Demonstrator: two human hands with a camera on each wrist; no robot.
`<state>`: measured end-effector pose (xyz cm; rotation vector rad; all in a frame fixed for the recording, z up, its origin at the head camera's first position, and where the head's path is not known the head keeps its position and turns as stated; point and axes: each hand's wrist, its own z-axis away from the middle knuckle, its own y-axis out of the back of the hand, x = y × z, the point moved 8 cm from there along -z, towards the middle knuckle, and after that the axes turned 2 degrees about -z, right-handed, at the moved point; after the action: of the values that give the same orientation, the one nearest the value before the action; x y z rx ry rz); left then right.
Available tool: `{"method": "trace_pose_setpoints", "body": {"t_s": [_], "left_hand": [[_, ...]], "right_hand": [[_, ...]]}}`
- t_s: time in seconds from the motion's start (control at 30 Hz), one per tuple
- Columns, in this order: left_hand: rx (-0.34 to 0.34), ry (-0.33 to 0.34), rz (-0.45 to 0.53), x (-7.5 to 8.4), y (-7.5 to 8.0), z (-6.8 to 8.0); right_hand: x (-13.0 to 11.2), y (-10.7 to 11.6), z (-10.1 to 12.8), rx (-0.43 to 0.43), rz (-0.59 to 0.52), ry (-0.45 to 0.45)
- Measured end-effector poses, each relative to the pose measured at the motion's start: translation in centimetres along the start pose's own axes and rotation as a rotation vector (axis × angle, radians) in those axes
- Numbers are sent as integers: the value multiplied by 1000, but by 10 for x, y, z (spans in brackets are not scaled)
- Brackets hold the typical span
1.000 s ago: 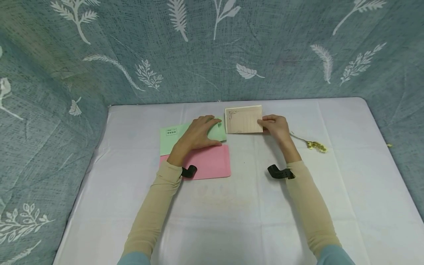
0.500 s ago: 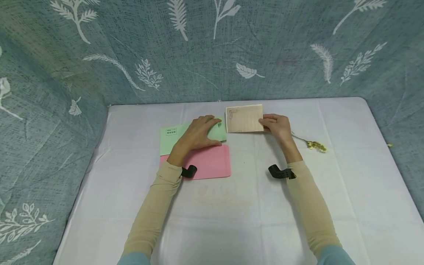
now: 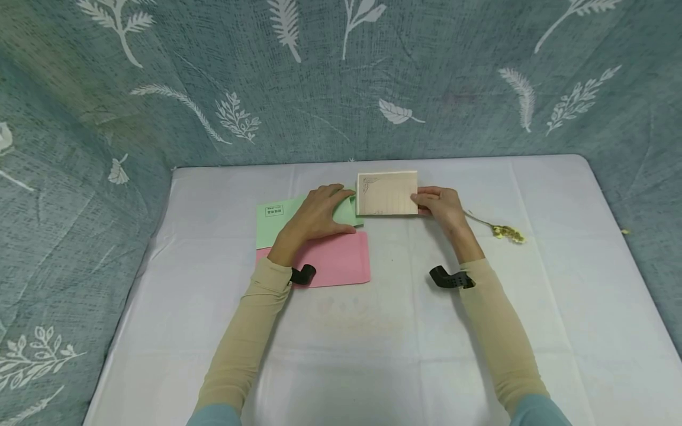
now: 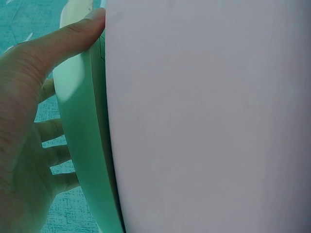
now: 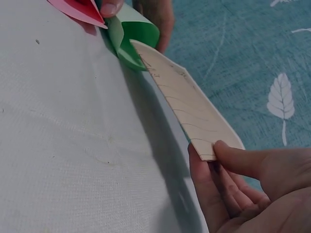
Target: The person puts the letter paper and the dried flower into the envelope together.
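Right hand point(image 3: 442, 204) pinching the right edge of a beige lined card point(image 3: 387, 193), thumb on top, fingers curled under, left end tipped toward the green envelope point(image 3: 277, 220). Left hand point(image 3: 314, 216) gripping that green envelope, thumb on its near edge, mouth bowed open facing the card. Pink envelope point(image 3: 335, 260) flat just near of it. Dried flower sprig point(image 3: 506, 232) lying right of the right hand on the white tabletop point(image 3: 533, 307).

Both arms in tan sleeves point(image 3: 250, 331), light blue cuffs at the near ends. Black curled strap point(image 3: 303, 274) at left wrist, another point(image 3: 447, 278) at right. Hands bare.
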<state>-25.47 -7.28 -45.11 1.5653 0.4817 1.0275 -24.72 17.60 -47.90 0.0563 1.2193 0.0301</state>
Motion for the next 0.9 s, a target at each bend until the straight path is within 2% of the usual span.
{"method": "trace_pose_setpoints", "body": {"t_s": [0.4,0.9], "left_hand": [[8,7,5,-1,0,1],[15,-14,2,0,0,1]], "right_hand": [[12,-4,1,-39,82,-63],[15,-12,-2,-57,118,-53]]}}
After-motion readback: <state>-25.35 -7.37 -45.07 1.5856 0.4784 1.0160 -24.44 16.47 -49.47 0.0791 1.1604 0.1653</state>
